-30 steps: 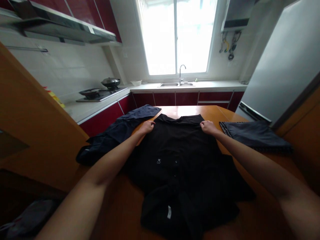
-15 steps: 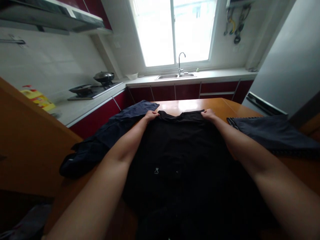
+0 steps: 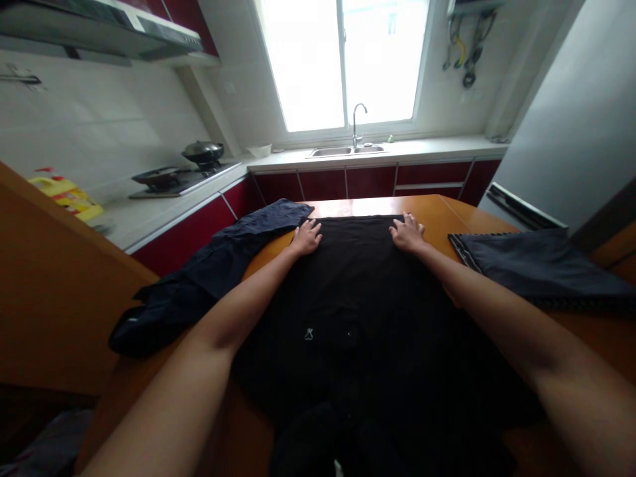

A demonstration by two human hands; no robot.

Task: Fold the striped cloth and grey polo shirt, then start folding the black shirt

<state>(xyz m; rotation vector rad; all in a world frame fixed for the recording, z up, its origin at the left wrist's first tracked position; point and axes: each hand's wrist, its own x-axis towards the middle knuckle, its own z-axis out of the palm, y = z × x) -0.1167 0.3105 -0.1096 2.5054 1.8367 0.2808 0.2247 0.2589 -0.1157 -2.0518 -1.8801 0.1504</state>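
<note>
a kitchen: sink [image 3: 332, 152], stove [image 3: 186, 180], range hood [image 3: 99, 30].

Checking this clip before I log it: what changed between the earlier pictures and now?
The left hand and right hand have let go their pinch on the black shirt and now rest open on it. Its far edge, wavy earlier, now lies straight. The navy garment and grey cloth stayed put.
</note>
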